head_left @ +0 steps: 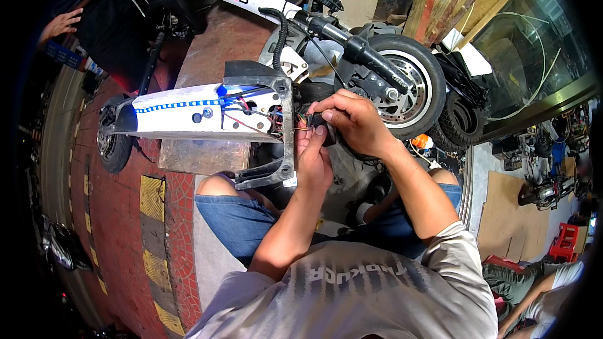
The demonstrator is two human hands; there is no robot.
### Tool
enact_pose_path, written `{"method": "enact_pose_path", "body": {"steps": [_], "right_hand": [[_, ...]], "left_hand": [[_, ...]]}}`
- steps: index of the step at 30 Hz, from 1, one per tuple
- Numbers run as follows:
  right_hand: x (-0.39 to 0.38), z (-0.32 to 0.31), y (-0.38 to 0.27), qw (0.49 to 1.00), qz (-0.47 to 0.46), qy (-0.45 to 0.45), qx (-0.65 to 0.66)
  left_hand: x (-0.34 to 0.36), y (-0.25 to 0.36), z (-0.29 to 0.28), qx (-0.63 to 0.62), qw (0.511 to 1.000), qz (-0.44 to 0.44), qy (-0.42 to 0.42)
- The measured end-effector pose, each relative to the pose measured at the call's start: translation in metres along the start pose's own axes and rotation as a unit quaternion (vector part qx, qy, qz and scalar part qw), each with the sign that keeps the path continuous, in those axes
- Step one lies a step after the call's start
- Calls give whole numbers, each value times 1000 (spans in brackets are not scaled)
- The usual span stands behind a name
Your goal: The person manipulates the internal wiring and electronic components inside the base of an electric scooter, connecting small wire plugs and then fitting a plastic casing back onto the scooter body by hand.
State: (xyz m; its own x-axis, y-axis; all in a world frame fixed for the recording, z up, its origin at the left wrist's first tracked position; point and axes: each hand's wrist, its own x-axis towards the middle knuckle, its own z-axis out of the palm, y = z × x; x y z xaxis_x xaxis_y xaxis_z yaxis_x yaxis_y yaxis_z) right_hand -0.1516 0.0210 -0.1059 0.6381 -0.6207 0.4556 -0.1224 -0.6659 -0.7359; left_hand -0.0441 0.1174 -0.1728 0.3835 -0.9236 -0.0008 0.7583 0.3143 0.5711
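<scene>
A white electric scooter lies on its side in front of me, its deck (182,127) opened at the front end, where several thin coloured wires (303,123) come out. Just beyond that end my left hand (314,160) pinches a small black part (316,120) on those wires, thumb and fingers closed. From the right, my right hand (357,119) grips the same part with bent fingers. Its exact kind is hidden by my fingertips. A dark grey bracket frame (287,119) surrounds the deck's end, left of my hands. The front wheel (433,88) with its brake disc sits beyond my right hand.
Under the scooter is a worn wooden board (207,156). Loose tyres (463,113) and wooden planks (443,9) stand at the right, near a glass case (534,44). A red stool (564,242) is far right. Another person's hand (61,27) shows at the upper left.
</scene>
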Motion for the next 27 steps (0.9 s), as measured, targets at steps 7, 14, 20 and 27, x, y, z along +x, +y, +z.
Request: {"method": "enact_pose_path", "body": {"steps": [7,14,20,27], "right_hand": [[1,4,-1,994,86,-19,64],[3,6,10,912,291,-85,278],[3,5,6,885,343,-82,305],[0,-2,-2,926,293,-81,222]], "left_hand": [[1,-1,-10,-15,1000,-9,-4],[8,-4,-23,69,997,-1,-17],[10,-6,-37,141,989,31,-31],[9,-6,-34,148,988,41,-16]]}}
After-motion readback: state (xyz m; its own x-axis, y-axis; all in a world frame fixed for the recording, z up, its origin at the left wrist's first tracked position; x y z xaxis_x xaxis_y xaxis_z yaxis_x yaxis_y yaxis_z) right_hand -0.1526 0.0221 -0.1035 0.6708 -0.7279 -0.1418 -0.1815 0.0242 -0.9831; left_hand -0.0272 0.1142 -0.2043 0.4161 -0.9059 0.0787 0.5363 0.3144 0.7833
